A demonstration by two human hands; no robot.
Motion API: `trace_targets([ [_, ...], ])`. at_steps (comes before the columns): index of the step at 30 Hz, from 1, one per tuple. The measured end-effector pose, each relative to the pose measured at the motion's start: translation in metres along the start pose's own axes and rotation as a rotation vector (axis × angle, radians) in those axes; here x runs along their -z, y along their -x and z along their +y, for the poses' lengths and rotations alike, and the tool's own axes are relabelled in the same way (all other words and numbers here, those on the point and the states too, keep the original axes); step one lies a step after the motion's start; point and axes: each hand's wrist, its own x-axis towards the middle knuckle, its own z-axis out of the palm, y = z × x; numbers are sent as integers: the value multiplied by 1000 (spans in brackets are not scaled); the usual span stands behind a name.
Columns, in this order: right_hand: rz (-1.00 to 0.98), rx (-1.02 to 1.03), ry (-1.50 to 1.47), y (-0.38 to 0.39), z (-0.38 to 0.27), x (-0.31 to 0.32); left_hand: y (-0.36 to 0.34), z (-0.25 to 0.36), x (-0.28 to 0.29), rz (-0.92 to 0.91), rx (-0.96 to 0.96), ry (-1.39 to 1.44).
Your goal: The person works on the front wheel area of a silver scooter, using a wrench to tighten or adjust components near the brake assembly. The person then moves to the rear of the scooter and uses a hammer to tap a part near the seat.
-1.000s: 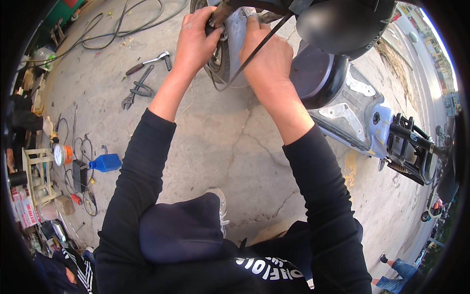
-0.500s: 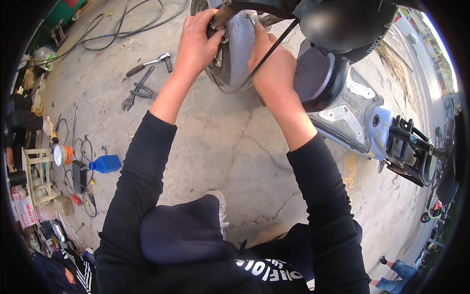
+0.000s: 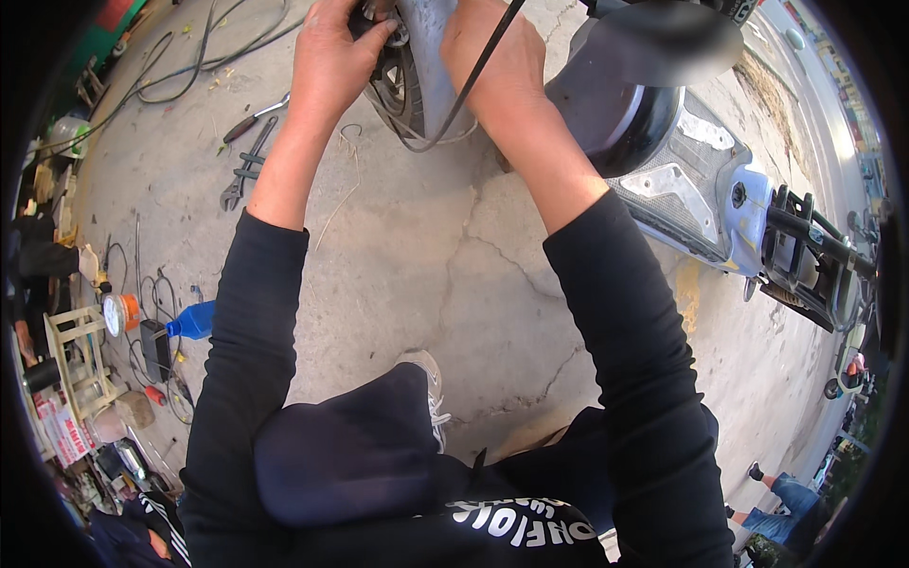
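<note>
Fingers [image 3: 377,38] of the left hand [image 3: 329,64] curl at the wheel [image 3: 404,90], up at twelve o'clock, bent close to a small metal part [image 3: 401,36]; from where I stand I can't tell whether they grip it. The right hand [image 3: 497,71] is across the pale mudguard [image 3: 431,71], its fingertips hidden, so how far they close, and on what, I can't tell. A black cable [image 3: 486,59] crosses before it, sagging toward six o'clock. I'd judge the wheel heavy with grippy rubber, best held by its outer rim on both sides. The mudguard looks light, stiff, perhaps brittle: better held along its edges than pressed mid-panel.
</note>
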Motion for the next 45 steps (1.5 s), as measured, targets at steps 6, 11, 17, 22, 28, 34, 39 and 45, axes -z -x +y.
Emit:
trace_targets([
  [6,3,68,44,1,-14,6,0,-9,3,-10,-1,22],
  [11,-110,105,6,14,-32,1,3,-13,4,11,2,8],
  [17,60,48,-72,8,-16,13,5,-1,4,37,-79,5],
  [22,-129,12,10,15,-38,15,7,2,7,38,-42,25],
  [28,4,77,-67,21,-28,9,5,1,5,44,-49,52],
  [34,-125,86,56,18,-37,3,5,-1,8,29,-41,24],
  [39,74,99,-131,23,-20,9,4,-4,6,23,-26,19],
  [45,140,102,-110,11,-2,-5,2,-13,6,-22,-11,-49],
])
